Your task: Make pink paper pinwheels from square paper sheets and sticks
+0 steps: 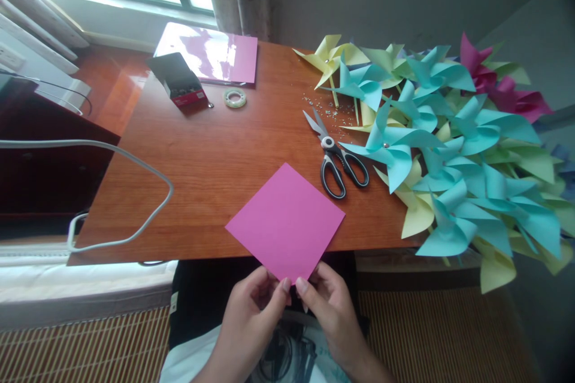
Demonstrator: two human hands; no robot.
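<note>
The smooth pink paper square (286,221), near corner pinched by left hand (255,305) and right hand (331,304), overhangs the surface's (193,137) near edge; room opens left, scissors (328,143) lie right.

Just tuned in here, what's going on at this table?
A person is holding a flat pink square paper sheet with both bare hands, the left hand and right hand pinching it near its closest corner. Open scissors with black-and-grey handles lie on the brown wooden table just beyond the sheet, to the right. Farther right is a heap of turquoise, yellow, green and magenta paper pinwheels. A pale green tape roll lies toward the back.
</note>
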